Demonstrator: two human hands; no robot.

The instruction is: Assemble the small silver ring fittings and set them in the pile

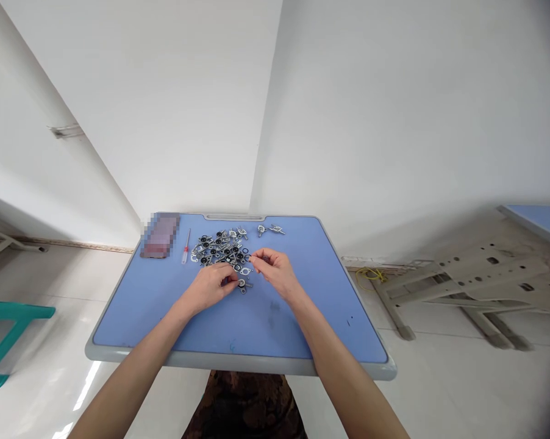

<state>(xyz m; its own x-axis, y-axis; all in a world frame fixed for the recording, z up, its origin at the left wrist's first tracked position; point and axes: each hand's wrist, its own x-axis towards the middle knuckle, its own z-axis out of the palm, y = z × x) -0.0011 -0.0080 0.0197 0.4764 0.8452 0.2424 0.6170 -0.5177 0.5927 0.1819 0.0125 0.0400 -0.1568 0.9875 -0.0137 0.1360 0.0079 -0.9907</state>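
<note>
the left hand [211, 286] is at the near edge of the black-and-silver metal parts pile [215, 249], grip unclear; the right hand [278, 271], at its right, pinches narrowly.

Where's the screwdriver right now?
In the head view, the screwdriver lies on the left side of the blue desk, between the pixelated item and the metal parts.

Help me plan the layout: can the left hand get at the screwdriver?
Probably yes: the screwdriver lies uncovered beside the metal parts, with bare tabletop between it and the left hand.
</note>
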